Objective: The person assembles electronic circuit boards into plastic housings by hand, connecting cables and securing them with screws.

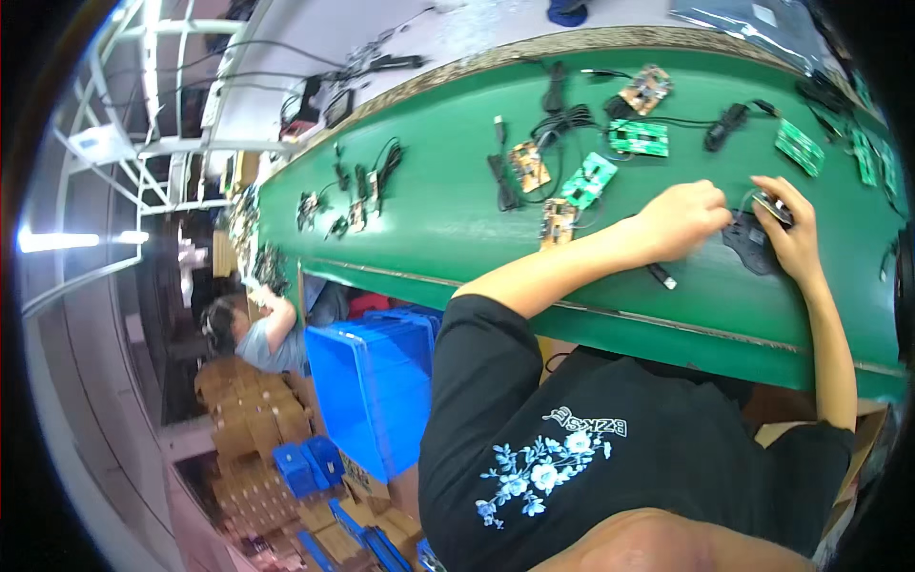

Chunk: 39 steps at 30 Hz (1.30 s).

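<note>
My left hand (682, 221) is closed in a pinch above the green table, its fingertips pointing toward my right hand; whatever they hold is hidden. My right hand (797, 229) grips a small dark part with a light rim (773, 208), with a thin wire looping beside it. Just under and between the hands a dark grey plastic shell (747, 250) rests on the table, close to my right thumb. Below my left wrist lies a black cable plug with a metal end (663, 276).
Green circuit boards (588, 180), brown boards (529, 167) and coiled black cables (562, 122) lie across the green table (448, 200). More cabled parts (358, 212) sit farther left. Blue bins (367, 391) stand beside the table; another person (262, 329) works beyond. A silvery plastic bag (758, 29) lies behind.
</note>
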Available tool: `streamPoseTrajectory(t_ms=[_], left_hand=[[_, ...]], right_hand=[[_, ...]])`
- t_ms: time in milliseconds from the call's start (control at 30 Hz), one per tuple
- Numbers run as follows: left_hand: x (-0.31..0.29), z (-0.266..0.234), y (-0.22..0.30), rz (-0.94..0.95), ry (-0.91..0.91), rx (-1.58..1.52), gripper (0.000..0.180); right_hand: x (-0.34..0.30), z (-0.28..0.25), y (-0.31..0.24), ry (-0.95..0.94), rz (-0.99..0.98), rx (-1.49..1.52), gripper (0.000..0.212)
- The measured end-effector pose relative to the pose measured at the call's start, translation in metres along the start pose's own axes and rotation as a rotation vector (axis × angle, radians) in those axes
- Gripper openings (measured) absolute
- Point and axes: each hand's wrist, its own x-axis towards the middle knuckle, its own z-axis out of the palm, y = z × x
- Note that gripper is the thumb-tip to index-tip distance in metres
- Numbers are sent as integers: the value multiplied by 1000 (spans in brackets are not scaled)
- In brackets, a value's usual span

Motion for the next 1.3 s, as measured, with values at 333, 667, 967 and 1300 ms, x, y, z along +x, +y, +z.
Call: streamPoseTrajectory(t_ms=[333,667,967,1300], left_hand=[[-9,-16,24,156,-139,359,27],[3,-11,7,-244,43,-127,13],[0,-8,2,-159,65,-228,14],[5,-10,-2,-150,-22,-235,17]], right_hand=[[-4,3,-6,40,27,-61,28],[5,14,0,34,61,45,16],[3,11,5,29,43,34,18],[31,3,-2,-165,4,-151,22]])
